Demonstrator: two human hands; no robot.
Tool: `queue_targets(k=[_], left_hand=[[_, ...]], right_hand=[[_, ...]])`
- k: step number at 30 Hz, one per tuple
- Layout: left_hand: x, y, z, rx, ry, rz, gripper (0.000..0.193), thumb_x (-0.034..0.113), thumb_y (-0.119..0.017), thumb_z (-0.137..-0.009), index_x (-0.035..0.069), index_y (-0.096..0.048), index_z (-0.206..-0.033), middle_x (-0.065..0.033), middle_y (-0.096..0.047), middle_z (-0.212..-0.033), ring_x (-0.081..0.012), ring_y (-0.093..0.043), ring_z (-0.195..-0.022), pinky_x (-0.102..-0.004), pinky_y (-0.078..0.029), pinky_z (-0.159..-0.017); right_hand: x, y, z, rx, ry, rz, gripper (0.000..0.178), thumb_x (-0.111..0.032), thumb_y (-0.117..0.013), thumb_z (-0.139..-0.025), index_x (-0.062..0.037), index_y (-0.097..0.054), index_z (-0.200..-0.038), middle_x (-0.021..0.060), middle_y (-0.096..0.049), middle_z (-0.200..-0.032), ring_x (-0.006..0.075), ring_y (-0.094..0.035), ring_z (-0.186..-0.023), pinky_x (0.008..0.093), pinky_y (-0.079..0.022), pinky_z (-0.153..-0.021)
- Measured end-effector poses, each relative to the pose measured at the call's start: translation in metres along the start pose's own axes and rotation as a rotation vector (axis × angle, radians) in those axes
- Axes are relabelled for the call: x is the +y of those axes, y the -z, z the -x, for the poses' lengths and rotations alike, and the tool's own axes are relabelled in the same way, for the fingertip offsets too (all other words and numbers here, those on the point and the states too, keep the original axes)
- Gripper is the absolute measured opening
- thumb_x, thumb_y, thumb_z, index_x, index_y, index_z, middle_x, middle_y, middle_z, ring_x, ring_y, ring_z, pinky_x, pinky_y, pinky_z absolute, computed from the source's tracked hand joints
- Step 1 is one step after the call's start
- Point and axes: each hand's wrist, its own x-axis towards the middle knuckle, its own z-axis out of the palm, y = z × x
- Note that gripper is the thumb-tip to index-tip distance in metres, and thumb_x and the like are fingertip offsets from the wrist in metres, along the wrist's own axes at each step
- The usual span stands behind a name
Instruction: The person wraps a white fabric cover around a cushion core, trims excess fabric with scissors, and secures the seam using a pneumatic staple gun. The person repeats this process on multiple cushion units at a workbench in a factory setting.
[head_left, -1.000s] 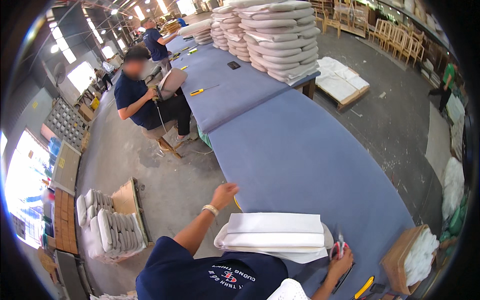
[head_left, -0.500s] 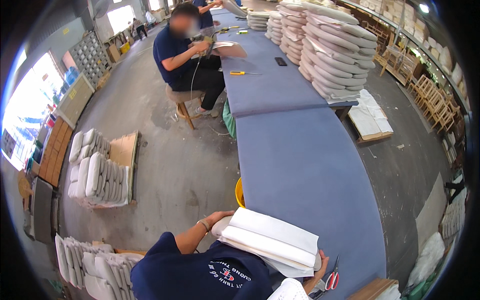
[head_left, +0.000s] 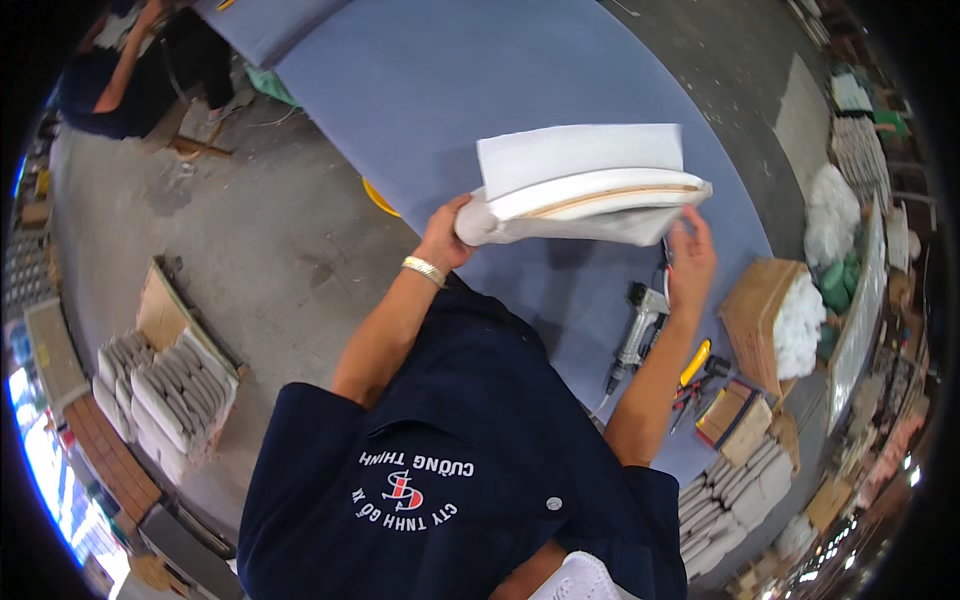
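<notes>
A curved, upholstered chair cushion (head_left: 580,229) in light grey fabric is held up over the blue-covered table (head_left: 420,110). Its thin wooden edge shows, and a white sheet (head_left: 580,155) stands up along its far side. My left hand (head_left: 445,235) is closed around the cushion's left end. At the right end, my right hand (head_left: 692,265) has its fingers apart, close to the corner; whether they touch it I cannot tell. A grey air staple gun (head_left: 632,335) lies on the table beside my right forearm.
A yellow-handled tool (head_left: 695,362) and a small open box (head_left: 735,415) lie near the table's right edge. Beyond stands a cardboard box (head_left: 755,305) with white stuffing (head_left: 800,330). Cushions (head_left: 180,395) are stacked on the floor at left. A co-worker (head_left: 130,75) sits at far left.
The cushion has been lifted and tilted, so its wooden edge shows. My right hand's fingers have spread at its right end. The view has turned down and to the right.
</notes>
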Motion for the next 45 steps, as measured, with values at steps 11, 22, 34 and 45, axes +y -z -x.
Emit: queue_targets(k=[11,22,34,45], left_hand=[[0.001,0.014,-0.008,-0.127,-0.016,-0.005,0.037,0.029,-0.048,-0.108,-0.001,-0.059,-0.127,-0.0135,-0.07,-0.116,-0.0246,-0.071,-0.104,-0.0411,-0.062,-0.087],[0.048,0.023,0.066,0.022,-0.837,-1.092,0.041,0.032,-0.063,-0.104,0.002,-0.068,-0.132,-0.0158,-0.073,-0.124,-0.0236,-0.069,-0.115,-0.0334,-0.052,-0.097],[0.066,-0.004,0.065,-0.286,-1.197,-1.734,0.047,0.02,-0.072,-0.096,-0.008,-0.062,-0.133,-0.0285,-0.069,-0.125,-0.044,-0.068,-0.115,-0.0464,-0.053,-0.097],[0.102,0.006,0.041,-0.509,-1.136,-1.661,0.048,0.016,-0.071,-0.095,-0.006,-0.061,-0.135,-0.0277,-0.07,-0.123,-0.0447,-0.069,-0.11,-0.0457,-0.054,-0.089]], right_hand=[[-0.072,-0.157,0.085,-0.419,0.394,0.371,0.024,-0.005,-0.075,-0.086,-0.007,-0.069,-0.109,0.0105,-0.066,-0.103,0.0267,-0.066,-0.073,0.0349,-0.054,-0.066],[-0.038,-0.202,0.077,-0.35,0.499,0.053,0.011,-0.007,-0.073,-0.085,-0.0063,-0.064,-0.089,0.0111,-0.064,-0.095,0.0336,-0.066,-0.09,0.0409,-0.053,-0.078],[-0.051,-0.212,0.069,-0.235,0.174,0.137,0.029,-0.03,-0.075,-0.084,-0.0076,-0.063,-0.099,0.0123,-0.067,-0.089,0.0346,-0.066,-0.087,0.0488,-0.049,-0.073],[-0.067,-0.267,0.068,0.034,0.142,0.357,0.031,-0.034,-0.076,-0.088,-0.0067,-0.063,-0.087,0.0104,-0.066,-0.086,0.0349,-0.066,-0.08,0.0473,-0.049,-0.07]])
